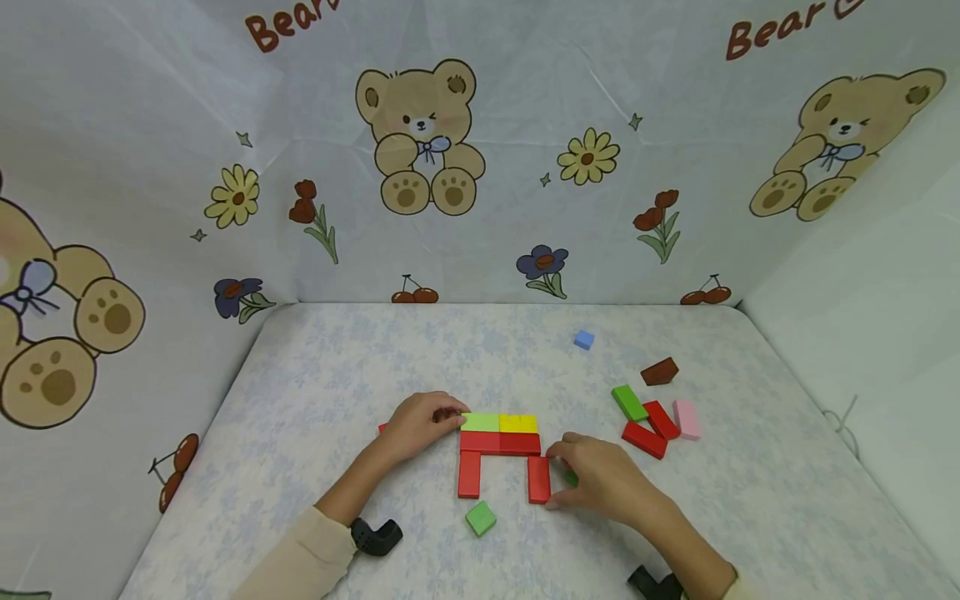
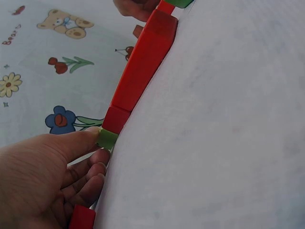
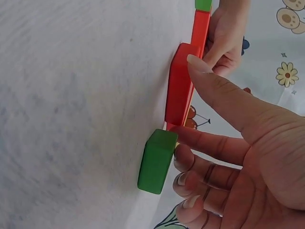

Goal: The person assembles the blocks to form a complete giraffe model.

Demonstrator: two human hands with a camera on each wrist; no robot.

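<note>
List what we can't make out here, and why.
Head view: leftmost red block, mostly hidden behind the left hand.
Left wrist view: bottom red piece, cut off by lower edge.
Left wrist view: right hand, mostly cut off by top edge.
Right wrist view: topmost green piece, cut off by top edge.
Head view: right arm's black device, cut off by bottom edge.

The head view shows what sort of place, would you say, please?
Probably a small indoor corner set up for block building: a pale mottled tabletop, a white backdrop printed with bears and flowers, and colored blocks lying about.
</note>
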